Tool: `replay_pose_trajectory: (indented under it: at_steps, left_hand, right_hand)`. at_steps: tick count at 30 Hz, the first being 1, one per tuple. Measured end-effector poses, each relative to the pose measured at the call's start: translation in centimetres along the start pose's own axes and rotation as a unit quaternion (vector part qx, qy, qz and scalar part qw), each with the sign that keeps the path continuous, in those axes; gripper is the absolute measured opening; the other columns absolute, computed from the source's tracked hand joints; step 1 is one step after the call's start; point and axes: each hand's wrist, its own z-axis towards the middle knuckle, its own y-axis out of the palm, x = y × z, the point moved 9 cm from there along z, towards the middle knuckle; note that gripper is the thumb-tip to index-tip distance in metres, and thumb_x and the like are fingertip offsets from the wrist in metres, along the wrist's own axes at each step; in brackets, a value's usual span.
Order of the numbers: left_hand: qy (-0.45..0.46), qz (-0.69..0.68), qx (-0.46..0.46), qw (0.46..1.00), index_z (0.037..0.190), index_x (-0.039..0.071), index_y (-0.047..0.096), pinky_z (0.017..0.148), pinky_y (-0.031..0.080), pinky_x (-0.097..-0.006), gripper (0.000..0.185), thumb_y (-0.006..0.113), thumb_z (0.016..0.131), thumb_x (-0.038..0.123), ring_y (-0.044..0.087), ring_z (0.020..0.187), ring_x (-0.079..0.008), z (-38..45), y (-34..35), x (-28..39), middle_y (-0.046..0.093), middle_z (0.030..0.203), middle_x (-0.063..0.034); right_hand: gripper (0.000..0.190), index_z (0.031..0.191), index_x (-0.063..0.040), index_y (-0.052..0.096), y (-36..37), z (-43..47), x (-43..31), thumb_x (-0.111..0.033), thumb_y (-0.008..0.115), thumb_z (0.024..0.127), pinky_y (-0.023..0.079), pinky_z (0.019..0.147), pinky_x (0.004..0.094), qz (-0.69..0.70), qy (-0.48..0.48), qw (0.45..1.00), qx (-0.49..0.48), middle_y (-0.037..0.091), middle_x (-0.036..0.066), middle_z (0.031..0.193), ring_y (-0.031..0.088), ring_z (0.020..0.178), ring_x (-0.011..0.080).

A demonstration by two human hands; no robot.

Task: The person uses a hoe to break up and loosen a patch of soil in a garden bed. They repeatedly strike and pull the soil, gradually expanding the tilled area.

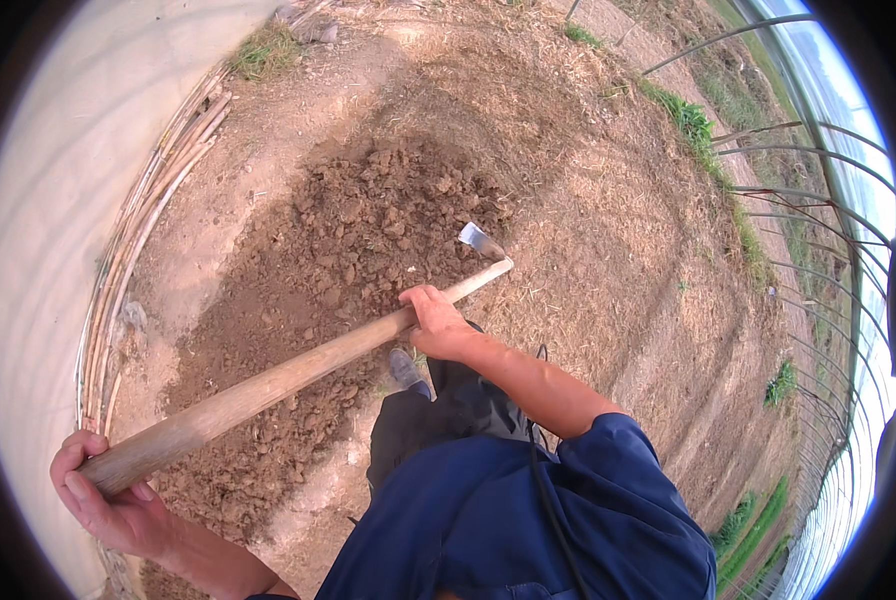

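A hoe with a thick wooden handle (268, 390) slants across the view from lower left to upper right. My left hand (114, 495) is wrapped around the butt end of the handle, at the lower left. Farther up the shaft, my right hand (437, 322) grips it near the head. The metal hoe blade (481, 240) is at the far end, over the right edge of a patch of dug, clumpy brown soil (388, 217). Whether the blade touches the soil I cannot tell. One shoe (404, 369) shows below the handle.
Long poles (148, 195) lie along a pale wall (58, 187) at the left. Straw-littered ground (605, 247) spreads to the right of the dug soil. Green plants (688, 124) grow near the curved metal hoops (830, 150) of a greenhouse frame at the right.
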Motion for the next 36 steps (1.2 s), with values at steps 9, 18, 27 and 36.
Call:
replay_pose_trajectory:
  at_steps: [9,18,27,36]
  left_hand:
    - [0.108,0.603,-0.368,0.699,0.079,0.007,0.064,0.065,0.053,-0.042,0.035,0.075,0.088,0.039,0.063,0.066,-0.0244,-1.1,8.2,3.6,0.066,0.081,-0.0106]
    - [-0.249,0.687,-0.516,0.447,0.095,0.01,0.071,0.063,0.054,-0.0517,0.036,0.075,0.081,0.043,0.07,0.074,-0.041,-16.1,-14.1,-14.1,0.072,0.079,-0.0178]
    - [-0.372,0.6,-0.508,0.493,0.083,0.015,0.073,0.073,0.058,-0.05,0.024,0.069,0.078,0.038,0.073,0.078,-0.0392,-31.5,9.8,-25.2,0.075,0.081,-0.0156]
    - [-0.355,0.48,-0.544,0.59,0.09,0.015,0.073,0.075,0.057,-0.0505,0.039,0.072,0.078,0.052,0.073,0.082,-0.0392,-35.0,20.7,-34.5,0.075,0.084,-0.0163]
  right_hand:
    - [0.05,0.134,0.001,0.041,15.3,-6.1,18.6,-0.028,0.065,0.1,0.058,0.084,0.0563,0.693,0.536,0.453,0.165,0.06,0.024,0.107,0.066,0.095,0.0393]
    - [0.049,0.129,0.001,0.042,22.5,-11.2,16.0,-0.002,0.068,0.087,0.06,0.06,0.0435,0.449,0.707,0.537,0.102,0.063,0.018,0.098,0.069,0.071,0.0281]
    - [0.019,0.097,-0.005,0.052,11.9,-8.3,33.3,0.001,0.065,0.085,0.05,0.048,0.0413,0.485,0.647,0.549,0.212,0.054,0.01,0.07,0.056,0.057,0.0225]
    - [0.03,0.104,-0.008,0.041,-6.6,1.3,33.3,0.001,0.064,0.086,0.052,0.047,0.0396,0.481,0.525,0.609,0.349,0.053,0.01,0.074,0.055,0.054,0.0216]
